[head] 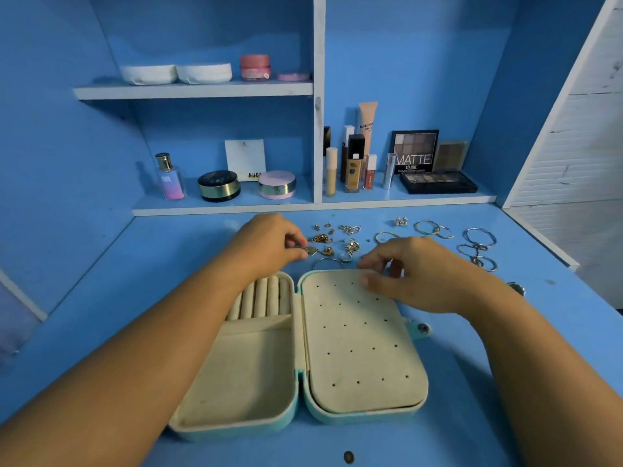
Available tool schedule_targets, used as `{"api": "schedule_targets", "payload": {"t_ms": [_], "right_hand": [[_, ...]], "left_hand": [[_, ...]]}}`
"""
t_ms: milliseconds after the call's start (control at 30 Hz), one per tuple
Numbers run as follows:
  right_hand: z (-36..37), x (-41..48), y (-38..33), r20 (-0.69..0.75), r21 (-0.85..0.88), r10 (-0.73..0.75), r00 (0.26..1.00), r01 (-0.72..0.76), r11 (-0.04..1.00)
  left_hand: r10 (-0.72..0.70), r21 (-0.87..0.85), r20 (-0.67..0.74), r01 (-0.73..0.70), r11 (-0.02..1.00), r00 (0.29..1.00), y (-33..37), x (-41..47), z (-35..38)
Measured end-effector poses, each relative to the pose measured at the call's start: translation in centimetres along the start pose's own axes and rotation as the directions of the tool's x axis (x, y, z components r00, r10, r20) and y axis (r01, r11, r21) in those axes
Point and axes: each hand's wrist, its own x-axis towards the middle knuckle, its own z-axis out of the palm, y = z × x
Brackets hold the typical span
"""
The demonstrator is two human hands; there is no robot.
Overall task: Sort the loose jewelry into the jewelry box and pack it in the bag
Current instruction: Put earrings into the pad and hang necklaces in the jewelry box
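Note:
A teal jewelry box [364, 416] lies open on the blue desk, its cream lining showing ring rolls on the left half and a holed earring panel on the right half. Behind it lies loose jewelry: gold earrings [322, 238], silver earrings [350, 246] and bangles [480, 237] further right. My left hand [266, 244] pinches a small gold earring [308, 250] just behind the box. My right hand [414, 274] hovers over the panel's top right corner, fingers curled, thumb and fingertips close together; whether it holds anything is hidden.
A shelf at the back of the desk [101, 298] carries cosmetics: a perfume bottle [170, 176], powder jars [219, 185], foundation bottles [352, 163] and eyeshadow palettes [438, 182]. A white wall panel [573, 129] stands at the right. The box's snap tab [423, 328] sticks out to the right.

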Motion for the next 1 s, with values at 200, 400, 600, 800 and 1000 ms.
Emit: {"api": "schedule_targets", "payload": {"t_ms": [200, 400, 600, 800, 1000], "right_hand": [[0.1, 0.0, -0.3, 0.009, 0.009, 0.028, 1.000, -0.028, 1.000], [0.3, 0.0, -0.5, -0.007, 0.096, 0.062, 0.998, -0.061, 0.994], [0.3, 0.1, -0.5, -0.001, 0.167, 0.163, 0.987, -0.161, 0.973], [0.0, 0.0, -0.6, 0.047, 0.293, 0.206, 0.977, -0.211, 0.933], [-0.4, 0.3, -0.7, 0.104, 0.626, 0.215, 0.971, -0.232, 0.744]], "left_hand": [[0.001, -0.023, 0.014, -0.001, 1.000, 1.000, 0.2, -0.1, -0.1], [0.072, 0.011, 0.024, -0.072, 0.997, 0.997, 1.0, -1.0, -1.3], [0.152, -0.261, 0.042, -0.136, 0.956, 0.987, 3.7, -5.3, -2.3], [0.197, -0.327, 0.072, -0.163, 0.931, 0.978, 3.8, -6.8, -0.6], [0.237, -0.370, -0.045, -0.236, 0.899, 0.971, 3.6, -6.9, -0.4]]}}
